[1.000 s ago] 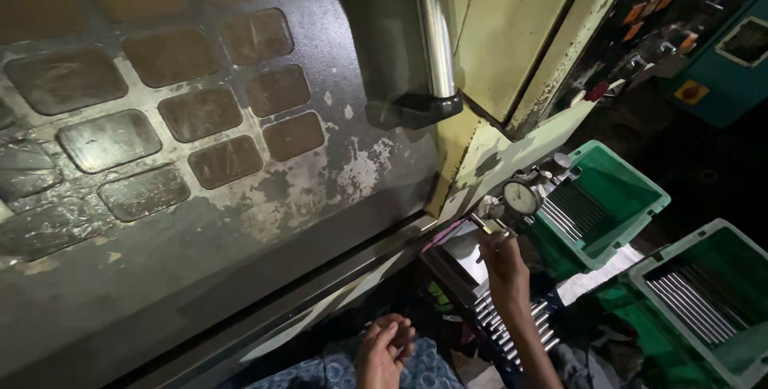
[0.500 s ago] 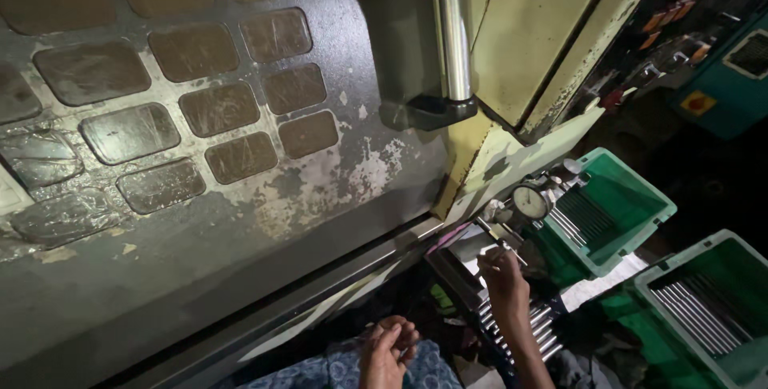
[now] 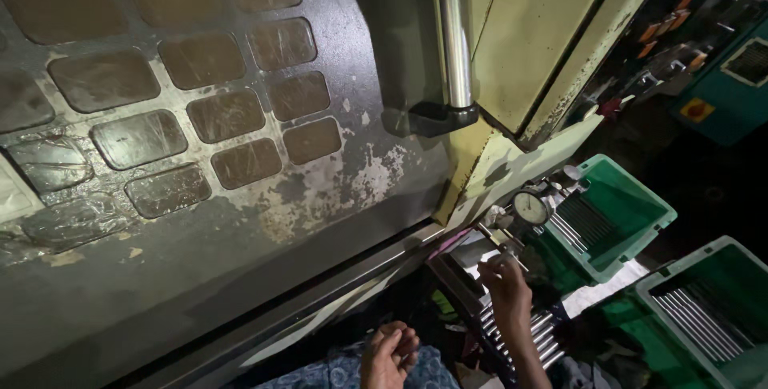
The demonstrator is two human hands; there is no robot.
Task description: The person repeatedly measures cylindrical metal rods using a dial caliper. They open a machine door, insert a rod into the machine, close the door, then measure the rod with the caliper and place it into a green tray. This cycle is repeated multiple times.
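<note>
Head view: your right hand (image 3: 506, 286) is up at the dial gauge (image 3: 530, 208), fingers pinched on a thin metal rod (image 3: 502, 243) held just below the dial. Your left hand (image 3: 388, 354) rests loosely curled in your lap, holding nothing I can make out. Under your right wrist lies a row of rods (image 3: 534, 333). Two green bins (image 3: 632, 205) off to the right hold more rods (which pile is checked, I can't tell), so I'd guess you're mid-batch.

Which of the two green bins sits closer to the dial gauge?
The upper green bin, right beside the dial gauge. The other green bin sits farther off at the lower right frame edge. Both hold metal rods.
</note>
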